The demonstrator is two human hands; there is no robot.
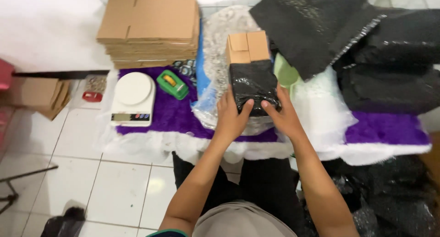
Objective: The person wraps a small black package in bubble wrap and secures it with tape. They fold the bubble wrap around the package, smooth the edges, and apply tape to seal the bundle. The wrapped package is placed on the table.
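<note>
White floor tiles surround a purple mat. Both hands, left hand and right hand, grip a cardboard box half-wrapped in black bubble wrap; loose wrap could slip off.

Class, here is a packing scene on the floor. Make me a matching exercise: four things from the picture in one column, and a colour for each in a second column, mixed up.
Things:
1. kitchen scale
2. tape dispenser
3. rug
4. stack of flat boxes

Colours:
A. purple
B. brown
C. white
D. green

Pairs: 1-C, 2-D, 3-A, 4-B
</note>
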